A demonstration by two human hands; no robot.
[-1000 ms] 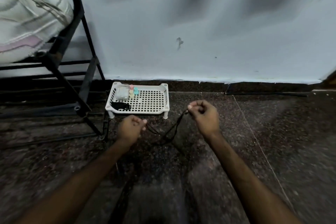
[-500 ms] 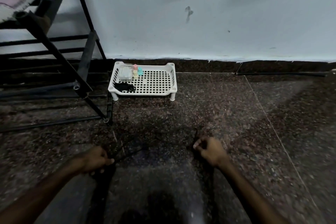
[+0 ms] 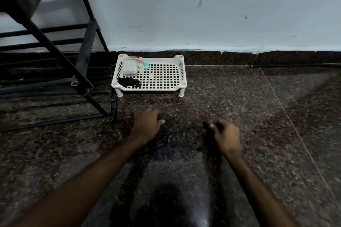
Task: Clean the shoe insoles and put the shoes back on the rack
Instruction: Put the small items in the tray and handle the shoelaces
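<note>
Both hands now sit nearer the tray [image 3: 151,89] than before. Left hand [image 3: 147,125] and right hand [image 3: 224,132] are curled, hold unclear. Rack [image 3: 85,46] stands left of the tray; shoes and insoles are unseen, so most of the task apparently remains.

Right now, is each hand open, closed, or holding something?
Left hand: fingers curled, blurred; contents cannot be told.
Right hand: fingers curled, blurred; contents cannot be told.

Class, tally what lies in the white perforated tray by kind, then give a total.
Clear plastic box: 1
Small bottles: 3
Black bundle: 1
Total: 5
</note>
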